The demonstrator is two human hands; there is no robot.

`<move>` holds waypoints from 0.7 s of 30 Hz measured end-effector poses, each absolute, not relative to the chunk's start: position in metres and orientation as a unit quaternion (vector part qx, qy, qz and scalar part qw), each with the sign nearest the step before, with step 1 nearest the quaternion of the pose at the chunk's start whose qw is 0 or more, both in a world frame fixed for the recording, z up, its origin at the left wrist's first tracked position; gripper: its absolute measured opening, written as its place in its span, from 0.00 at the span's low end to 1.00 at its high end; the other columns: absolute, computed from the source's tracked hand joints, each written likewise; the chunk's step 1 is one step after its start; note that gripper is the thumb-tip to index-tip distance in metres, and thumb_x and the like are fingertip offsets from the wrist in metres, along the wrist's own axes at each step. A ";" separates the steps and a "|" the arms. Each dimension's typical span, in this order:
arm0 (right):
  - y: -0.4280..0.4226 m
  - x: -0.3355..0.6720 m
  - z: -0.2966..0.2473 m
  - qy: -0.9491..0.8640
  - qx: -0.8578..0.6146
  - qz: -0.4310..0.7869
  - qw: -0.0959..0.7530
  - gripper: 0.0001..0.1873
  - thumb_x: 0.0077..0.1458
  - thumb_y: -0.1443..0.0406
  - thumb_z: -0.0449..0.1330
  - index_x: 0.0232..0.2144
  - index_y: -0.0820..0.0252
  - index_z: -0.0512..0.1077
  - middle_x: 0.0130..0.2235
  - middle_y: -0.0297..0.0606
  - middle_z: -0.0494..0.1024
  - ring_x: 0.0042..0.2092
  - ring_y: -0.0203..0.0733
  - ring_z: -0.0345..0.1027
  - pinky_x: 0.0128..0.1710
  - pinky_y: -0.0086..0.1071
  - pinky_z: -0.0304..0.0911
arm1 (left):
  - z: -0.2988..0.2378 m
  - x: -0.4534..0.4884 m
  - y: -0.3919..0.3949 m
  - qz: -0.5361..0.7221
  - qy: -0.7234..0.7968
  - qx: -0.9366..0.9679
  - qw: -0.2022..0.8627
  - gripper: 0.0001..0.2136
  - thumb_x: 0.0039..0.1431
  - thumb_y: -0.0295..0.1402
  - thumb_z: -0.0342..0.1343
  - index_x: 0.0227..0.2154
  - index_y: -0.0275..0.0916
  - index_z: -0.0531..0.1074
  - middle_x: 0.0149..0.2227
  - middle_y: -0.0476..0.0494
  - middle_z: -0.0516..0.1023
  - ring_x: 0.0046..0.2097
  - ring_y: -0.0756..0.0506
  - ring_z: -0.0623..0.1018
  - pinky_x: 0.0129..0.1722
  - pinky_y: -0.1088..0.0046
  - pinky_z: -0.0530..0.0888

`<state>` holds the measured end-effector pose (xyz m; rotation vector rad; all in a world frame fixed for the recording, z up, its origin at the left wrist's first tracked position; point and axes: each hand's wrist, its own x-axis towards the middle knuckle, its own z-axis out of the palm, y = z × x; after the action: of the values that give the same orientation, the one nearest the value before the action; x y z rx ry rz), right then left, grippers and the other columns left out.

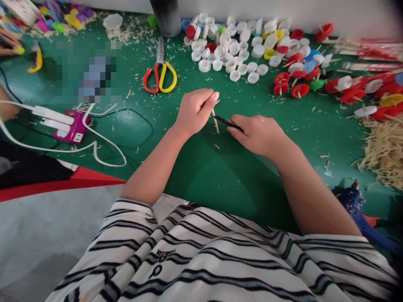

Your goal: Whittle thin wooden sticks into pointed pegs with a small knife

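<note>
Over the middle of the green table, my left hand (197,110) is closed and pinches a thin wooden stick (215,122), whose lower end points down toward me. My right hand (256,133) is wrapped round a small dark knife (227,122). The blade meets the stick just below my left fingers, and most of the handle is hidden in my right palm. Scissors (160,69) with one red and one yellow handle lie beyond my left hand, blades partly apart. Pale wood shavings (217,146) are scattered beneath and around both hands.
Many bottle caps (234,48) spread along the back, with red caps on sticks (299,90) at the right. A shavings pile (385,155) and a blue glue gun (354,201) sit at right. At left are a purple power strip (73,127), white cables and another person's hand (9,44).
</note>
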<state>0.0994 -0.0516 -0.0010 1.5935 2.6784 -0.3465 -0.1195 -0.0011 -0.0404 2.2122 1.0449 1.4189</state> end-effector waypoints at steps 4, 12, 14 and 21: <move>-0.052 0.100 0.002 0.852 0.510 -0.117 0.005 0.16 0.67 0.54 0.47 0.41 0.54 0.72 0.32 0.39 0.77 0.30 0.43 0.63 0.28 0.34 0.40 | -0.041 -0.118 -0.002 0.498 0.363 0.771 0.159 0.26 0.72 0.50 0.45 0.20 0.41 0.54 0.21 0.52 0.51 0.24 0.50 0.65 0.31 0.67 0.67; -0.062 0.102 -0.002 0.852 0.508 -0.086 0.093 0.21 0.69 0.53 0.43 0.45 0.54 0.73 0.34 0.42 0.79 0.32 0.46 0.68 0.28 0.35 0.40 | -0.045 -0.123 0.002 0.495 0.376 0.763 0.176 0.26 0.72 0.49 0.45 0.21 0.41 0.53 0.21 0.52 0.50 0.24 0.51 0.64 0.32 0.67 0.67; -0.064 0.104 -0.003 0.855 0.503 -0.073 0.106 0.22 0.70 0.53 0.42 0.46 0.54 0.73 0.35 0.43 0.80 0.32 0.47 0.68 0.28 0.36 0.40 | -0.045 -0.122 0.002 0.496 0.366 0.767 0.177 0.26 0.72 0.50 0.44 0.21 0.41 0.53 0.21 0.52 0.51 0.24 0.51 0.63 0.31 0.67 0.66; -0.056 0.108 0.004 0.848 0.515 -0.127 0.004 0.18 0.68 0.52 0.46 0.42 0.54 0.72 0.33 0.39 0.78 0.30 0.44 0.65 0.28 0.34 0.42 | -0.039 -0.117 -0.002 0.494 0.363 0.773 0.161 0.26 0.72 0.50 0.44 0.20 0.41 0.52 0.20 0.52 0.53 0.23 0.50 0.61 0.29 0.66 0.62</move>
<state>0.1078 -0.0559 0.0045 1.6130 2.6568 -0.3982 -0.1170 -0.0016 -0.0389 2.2086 1.0366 1.4120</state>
